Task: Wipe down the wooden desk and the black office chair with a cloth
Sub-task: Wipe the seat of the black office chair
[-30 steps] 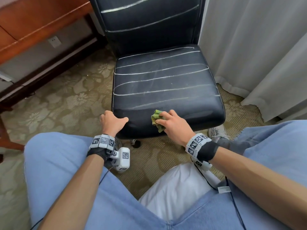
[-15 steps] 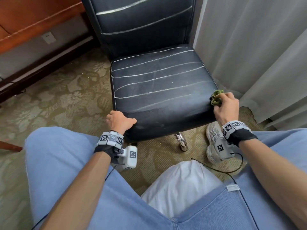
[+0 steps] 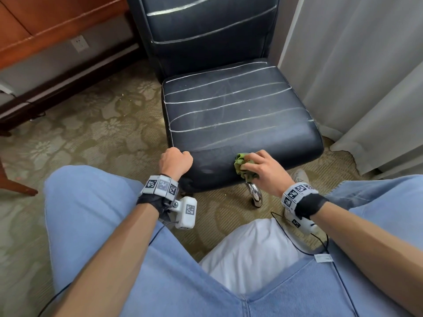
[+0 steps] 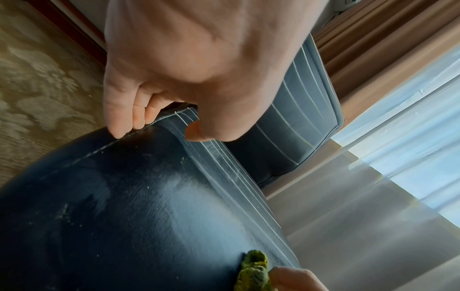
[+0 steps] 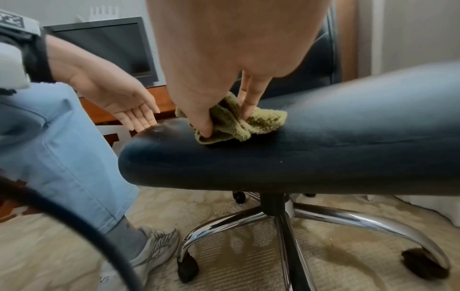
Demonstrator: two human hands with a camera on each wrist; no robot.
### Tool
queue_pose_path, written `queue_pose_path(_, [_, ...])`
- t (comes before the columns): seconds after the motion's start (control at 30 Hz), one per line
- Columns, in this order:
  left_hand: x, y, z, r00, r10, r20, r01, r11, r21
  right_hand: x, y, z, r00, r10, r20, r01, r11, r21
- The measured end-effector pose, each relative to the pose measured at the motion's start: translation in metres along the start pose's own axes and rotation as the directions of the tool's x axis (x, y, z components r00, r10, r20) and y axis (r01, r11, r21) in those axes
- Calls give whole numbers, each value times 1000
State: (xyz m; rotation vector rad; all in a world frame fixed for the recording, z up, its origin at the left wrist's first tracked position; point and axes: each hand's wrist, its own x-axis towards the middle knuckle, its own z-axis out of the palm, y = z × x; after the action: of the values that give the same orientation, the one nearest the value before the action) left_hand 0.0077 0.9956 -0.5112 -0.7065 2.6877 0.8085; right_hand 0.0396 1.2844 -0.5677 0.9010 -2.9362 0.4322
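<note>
Two hands are on the seat of the black padded leatherette office chair (image 3: 240,115), at its front edge. My right hand (image 3: 263,170) has the small crumpled green terry cloth (image 3: 242,167) bunched under it, thumb and fingers curled into the folds and pressing it onto the front roll of the cushion, about mid-width. My left hand (image 3: 175,162) sits at the front left corner: from the head view it reads as a loose fist, from the right wrist view the fingers look nearly straight against the corner, so I log it as bracing, holding nothing.

Handling, judged: cloth is light, limp and grippy; it only works wadded and pushed flat, so I hold it by the bunched top. Seat skin is smooth and slick over soft padding that gives under pressure. Chair stands on a chrome star base (image 5: 348,220) with castors, so it likely rolls or swivels under a sideways stroke; a steadying hold on the seat corner seems needed.

Versus half a second ago: cloth and right hand were at the front right corner of the seat, beside the pale curtain (image 3: 366,76); now they are back near the middle of the front edge. Left hand is at the same corner. Reddish wooden counter (image 3: 45,26) lies upper left, well apart from both hands.
</note>
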Motion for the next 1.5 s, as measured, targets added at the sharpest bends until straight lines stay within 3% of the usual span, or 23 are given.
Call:
queue_pose_path(0.2, [-9, -4, -6, 999, -32, -22, 29, 994, -106, 23, -22, 1, 992, -124, 21, 124, 992, 10])
queue_pose_path(0.4, [-13, -11, -7, 997, -81, 3, 80, 973, -217, 62, -68, 9, 949, -302, 89, 302, 953, 15])
queue_pose_path(0.57, [27, -43, 22, 983, -184, -15, 166, 915, -367, 88, -102, 23, 930, -356, 94, 360, 932, -28])
queue_pose_path(0.77, [1, -26, 0, 982, -190, 13, 180, 906, -384, 103, -109, 18, 971, -234, 47, 239, 962, -134])
queue_pose_path(0.93, [-14, -8, -7, 996, -83, 12, 83, 962, -260, 103, -49, -4, 996, 89, -32, -91, 994, -56])
queue_pose_path(1.03, [-12, 0, -3, 1000, -22, 15, 25, 978, -208, 89, 24, -23, 944, 320, -79, -323, 946, -29])
queue_pose_path(1.17, [-2, 7, 1, 1000, -2, -10, 0, 987, -164, 56, 123, -54, 812, 546, -204, -556, 831, 11])
queue_pose_path(1.37, [6, 9, 10, 1000, -2, -1, 2, 997, -73, 33, 201, -79, 770, 618, -158, -600, 786, 151])
queue_pose_path(1.43, [9, 8, 14, 1000, -3, -8, 3, 998, -65, 36, 206, -75, 750, 639, -171, -610, 769, 192])
queue_pose_path(1.5, [11, 8, 16, 1000, -11, -20, 10, 998, -61, 41, 200, -70, 764, 607, -219, -576, 794, 195])
